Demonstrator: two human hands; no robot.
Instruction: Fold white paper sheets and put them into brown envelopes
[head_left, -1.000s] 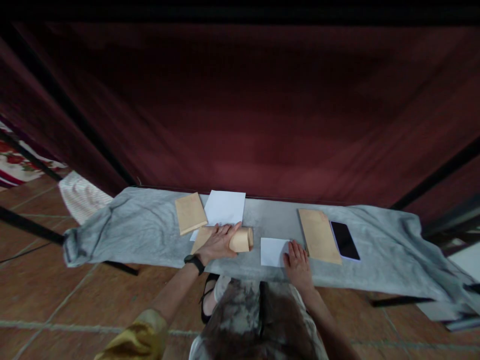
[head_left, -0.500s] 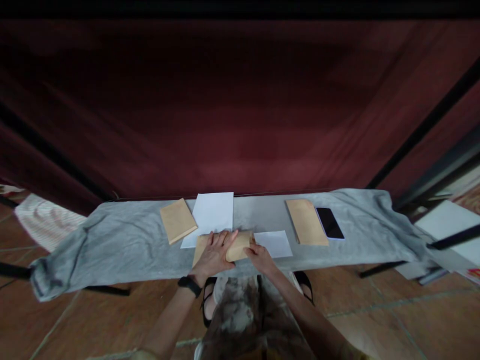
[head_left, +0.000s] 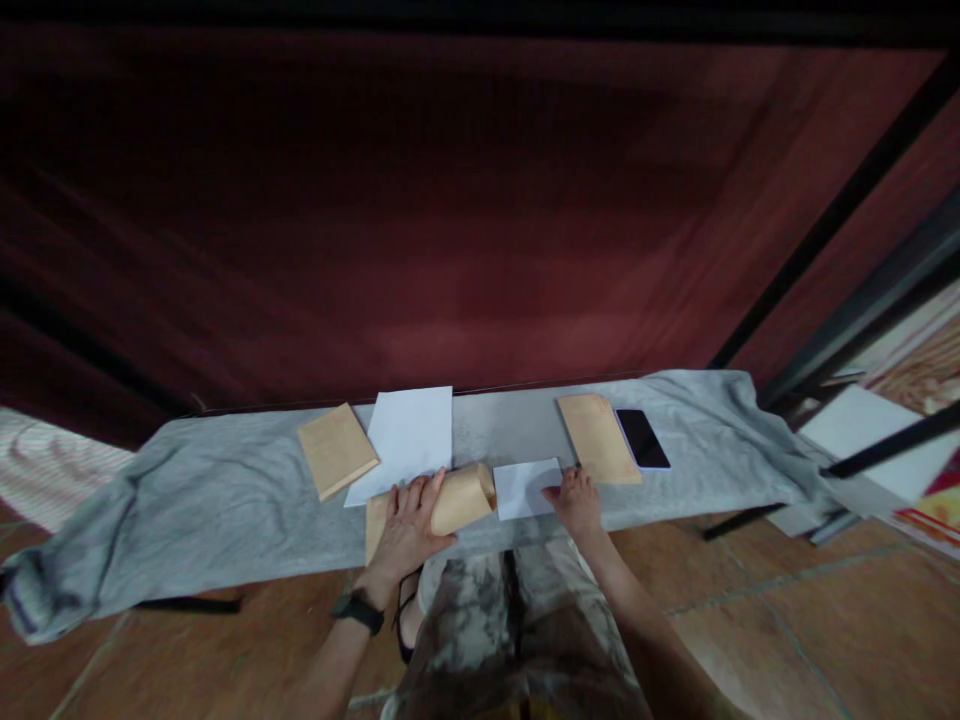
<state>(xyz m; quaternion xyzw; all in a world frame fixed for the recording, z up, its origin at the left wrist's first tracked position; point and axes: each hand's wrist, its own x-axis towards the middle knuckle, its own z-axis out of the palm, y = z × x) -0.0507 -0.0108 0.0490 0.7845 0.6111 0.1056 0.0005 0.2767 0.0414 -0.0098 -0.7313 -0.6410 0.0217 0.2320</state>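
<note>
A brown kraft paper envelope lies at the front of the cloth-covered bench, its right end gaping in a rounded opening. My left hand, with a dark watch on the wrist, rests flat across it with spread fingers, pressing it down. To its right is a small white sheet of paper. At that sheet's right edge is my right hand, thumb over the paper and fingers curled at the edge. A larger white sheet lies behind the envelope, which partly overlaps its near end.
Another brown envelope lies on the left, touching the large sheet. On the right, a brown envelope sits beside a dark-screened phone. Grey cloth covers the narrow bench, backed by a dark red panel.
My right hand has left the envelope's right end and moved right to the small white sheet. The envelope's end now gapes. My left hand stays on the envelope. The view has shifted slightly.
</note>
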